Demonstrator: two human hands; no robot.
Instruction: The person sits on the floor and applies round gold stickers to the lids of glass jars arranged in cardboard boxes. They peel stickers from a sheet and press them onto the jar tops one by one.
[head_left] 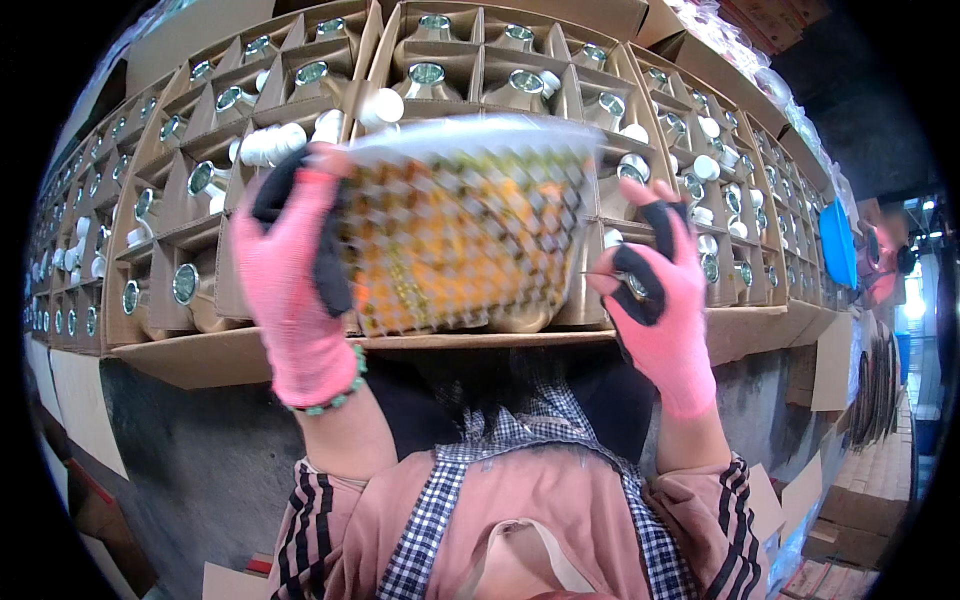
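A translucent lattice-sided plastic basket (470, 225) hangs tilted over the cartons, blurred by motion. Through its mesh, orange and yellow-green patterns show; I cannot tell what makes them. My left hand (295, 250), in a pink glove with a black palm and bare fingertips, grips the basket's left side. To the right of the basket, apart from it, is my right hand (660, 280) in a matching glove. Its thumb and a finger curl together in a pinch while other fingers stretch upward; whatever is between the tips is too small to make out.
Cardboard cartons (200, 350) with divider cells stretch across the front, holding silvery-mouthed flasks (427, 75). White caps (275, 145) lie among the cells. At far right are a blue basin (838, 243) and stacked flat cardboard (875, 390).
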